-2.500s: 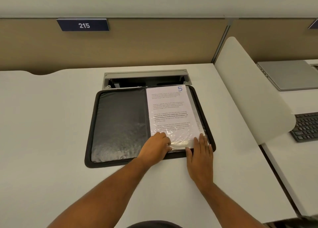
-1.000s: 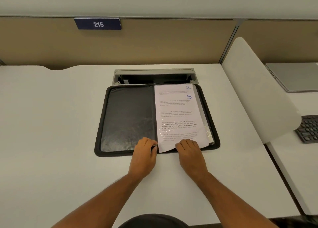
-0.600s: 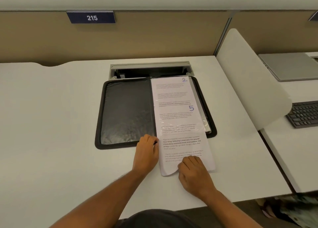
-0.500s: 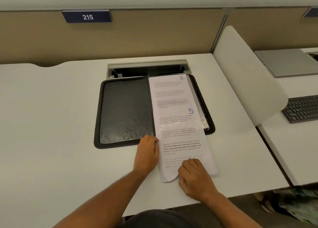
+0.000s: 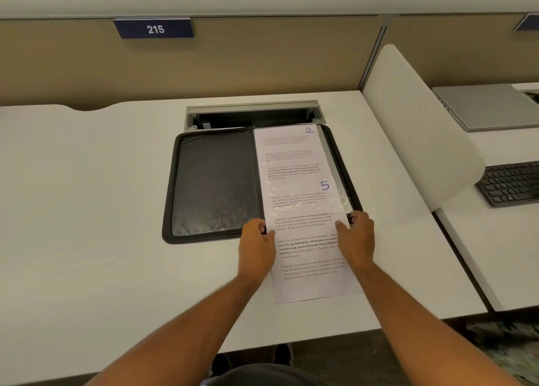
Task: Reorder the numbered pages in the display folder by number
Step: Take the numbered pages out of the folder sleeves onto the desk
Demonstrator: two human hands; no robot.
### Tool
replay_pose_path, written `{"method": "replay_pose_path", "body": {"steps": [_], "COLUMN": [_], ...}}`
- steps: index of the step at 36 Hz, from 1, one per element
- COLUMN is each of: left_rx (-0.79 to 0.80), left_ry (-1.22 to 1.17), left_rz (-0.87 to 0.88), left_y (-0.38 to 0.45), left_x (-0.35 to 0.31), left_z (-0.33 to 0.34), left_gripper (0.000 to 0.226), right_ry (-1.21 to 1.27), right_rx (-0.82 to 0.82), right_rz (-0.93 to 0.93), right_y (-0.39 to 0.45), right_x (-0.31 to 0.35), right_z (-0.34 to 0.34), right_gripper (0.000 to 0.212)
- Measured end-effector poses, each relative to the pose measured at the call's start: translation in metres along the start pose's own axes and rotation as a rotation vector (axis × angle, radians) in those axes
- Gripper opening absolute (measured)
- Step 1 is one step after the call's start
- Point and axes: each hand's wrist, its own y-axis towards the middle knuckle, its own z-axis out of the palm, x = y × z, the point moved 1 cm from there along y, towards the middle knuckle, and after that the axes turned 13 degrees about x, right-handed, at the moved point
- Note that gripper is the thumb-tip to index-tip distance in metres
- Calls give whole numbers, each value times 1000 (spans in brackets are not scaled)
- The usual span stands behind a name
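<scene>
1. White page 5 (image 5: 312, 257) lies half out of the folder (image 5: 215, 181) at mid-frame, over the desk (image 5: 87, 210).
2. Left hand (image 5: 256, 244) and right hand (image 5: 357, 239) grip its side edges.
3. Uneven pulling may tear it.

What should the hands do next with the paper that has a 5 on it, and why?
Probably keep sliding page 5 toward the desk's near edge until it is free. About half of it already sticks out of the folder, page 2 shows behind it, and the left hand and right hand flank it.
</scene>
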Motion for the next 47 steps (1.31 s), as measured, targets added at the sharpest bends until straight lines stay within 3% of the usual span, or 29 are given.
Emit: {"method": "replay_pose_path", "body": {"steps": [3, 9, 13, 19, 23, 30, 37, 42, 47], "left_rx": [18, 71, 136, 482, 633, 745, 706, 506, 331], "left_ry": [-28, -101, -124, -383, -456, -497, -455, -443, -449], "left_rz": [-10, -81, -108, -97, -114, -105, -119, -109, -95], "left_y": [5, 10, 4, -10, -18, -17, -16, -13, -8], "left_x": [-2, -1, 6, 10, 11, 9, 3, 7, 11], "left_z": [-2, -8, -8, -9, -14, -21, -28, -38, -58], "left_gripper": [21, 22, 38, 65, 63, 44, 39, 27, 20], "right_ry": [92, 37, -42, -90, -74, 56, 206, 224, 240], "right_rx": [27, 81, 144, 143, 120, 72, 42, 51, 104], "right_rz": [75, 150, 198, 251, 259, 256, 196, 95, 37], "right_y": [6, -5, -21, -48, -62, -66, -49, -35, -30], "right_x": [6, 3, -12, -25, -34, -37, -16, 6, 25], "right_z": [-5, -9, -9, -14, -18, -22, -21, -10, 9], "right_gripper": [38, 35, 6, 16, 13, 10, 9, 7, 19]}}
